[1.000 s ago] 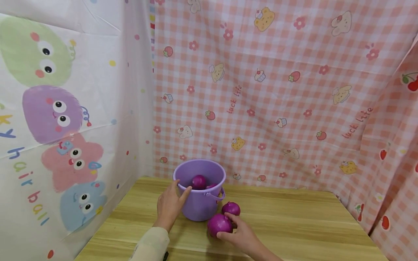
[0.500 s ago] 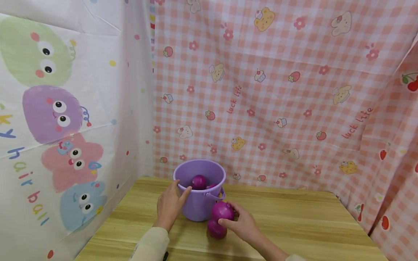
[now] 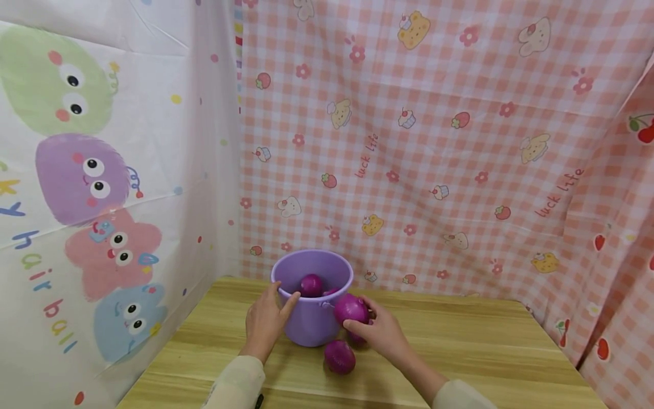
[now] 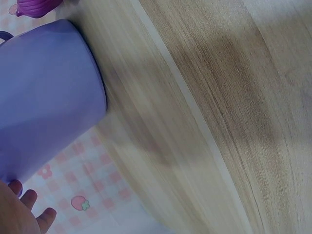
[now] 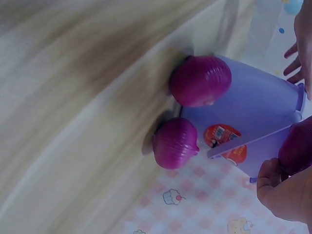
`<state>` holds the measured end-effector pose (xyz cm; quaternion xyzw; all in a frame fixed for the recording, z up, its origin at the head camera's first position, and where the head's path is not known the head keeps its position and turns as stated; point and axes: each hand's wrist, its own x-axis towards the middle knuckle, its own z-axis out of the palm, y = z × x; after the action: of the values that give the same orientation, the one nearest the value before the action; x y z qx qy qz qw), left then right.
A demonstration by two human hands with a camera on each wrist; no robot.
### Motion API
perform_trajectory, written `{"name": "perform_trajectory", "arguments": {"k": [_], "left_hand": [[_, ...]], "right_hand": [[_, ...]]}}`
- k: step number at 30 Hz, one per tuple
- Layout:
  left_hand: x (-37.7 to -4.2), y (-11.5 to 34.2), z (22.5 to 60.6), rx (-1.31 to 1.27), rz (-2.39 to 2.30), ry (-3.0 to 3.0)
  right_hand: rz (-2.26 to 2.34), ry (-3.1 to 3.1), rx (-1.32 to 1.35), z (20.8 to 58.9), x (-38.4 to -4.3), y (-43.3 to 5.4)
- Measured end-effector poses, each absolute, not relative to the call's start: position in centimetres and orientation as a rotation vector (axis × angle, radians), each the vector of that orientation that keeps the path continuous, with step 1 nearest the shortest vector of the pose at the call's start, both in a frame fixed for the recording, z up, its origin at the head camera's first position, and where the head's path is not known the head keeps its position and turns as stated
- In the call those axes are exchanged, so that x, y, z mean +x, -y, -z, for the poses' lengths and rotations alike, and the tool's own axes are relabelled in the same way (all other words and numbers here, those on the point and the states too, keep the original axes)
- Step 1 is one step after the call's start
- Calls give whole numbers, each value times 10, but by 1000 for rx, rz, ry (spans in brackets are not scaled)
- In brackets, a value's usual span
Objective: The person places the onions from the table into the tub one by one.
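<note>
A purple bucket [image 3: 311, 321] stands upright on the table, with red onions [image 3: 311, 285] inside it. My left hand [image 3: 265, 321] grips the near-left part of its rim; in the left wrist view several fingers [image 4: 29, 200] show beside the rim. Between the thumb and fingers of my right hand [image 3: 383, 332] is a red onion [image 3: 350, 309], raised off the table at the bucket's right side, just below rim height. Two more red onions lie on the table: one onion [image 3: 339, 357] in front of the bucket, another onion [image 5: 175, 143] partly hidden under my right hand in the head view.
The wood-patterned table [image 3: 460, 341] reaches back to a pink checked cloth [image 3: 434, 170]. A white cloth with cartoon figures [image 3: 87, 170] hangs at the left. The bucket's handle [image 5: 248, 140] hangs down on its right side, near a red sticker [image 5: 222, 136].
My right hand has lifted the onion from the table and moved it up and away beside the bucket, uncovering the near onion. My left hand has stayed on the rim.
</note>
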<state>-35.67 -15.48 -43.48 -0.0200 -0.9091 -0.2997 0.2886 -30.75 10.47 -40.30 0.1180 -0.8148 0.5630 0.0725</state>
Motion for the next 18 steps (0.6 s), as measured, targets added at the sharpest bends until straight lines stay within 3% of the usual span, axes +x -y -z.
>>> {"name": "perform_trajectory", "arguments": {"k": [18], "left_hand": [[-356, 155, 433, -44, 800, 2457]], "right_hand": [[-1544, 2438, 330, 368, -343, -88]]}}
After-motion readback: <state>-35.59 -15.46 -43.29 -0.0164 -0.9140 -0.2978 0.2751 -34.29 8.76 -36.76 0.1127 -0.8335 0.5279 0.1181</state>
